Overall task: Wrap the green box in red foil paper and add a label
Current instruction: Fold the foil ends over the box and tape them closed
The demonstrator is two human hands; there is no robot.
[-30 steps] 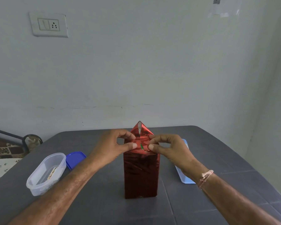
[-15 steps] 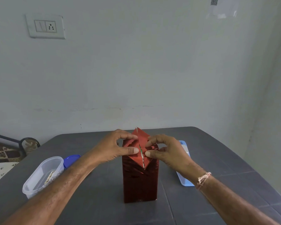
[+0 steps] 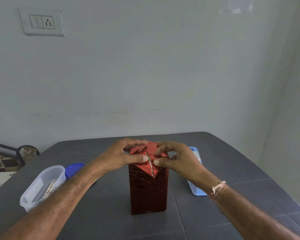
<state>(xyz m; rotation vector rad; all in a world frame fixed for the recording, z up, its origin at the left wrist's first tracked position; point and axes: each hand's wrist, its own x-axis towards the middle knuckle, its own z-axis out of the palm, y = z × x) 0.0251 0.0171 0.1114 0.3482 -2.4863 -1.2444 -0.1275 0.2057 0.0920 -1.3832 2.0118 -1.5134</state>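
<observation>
Red-foiled box (image 3: pixel 148 193) stands upright between left hand (image 3: pixel 118 158) and right hand (image 3: pixel 178 161).

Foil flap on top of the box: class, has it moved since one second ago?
Yes. The foil flap has folded down towards the camera: its tip stood above the top of the wrapped box and now lies below it, on the near face.
</observation>
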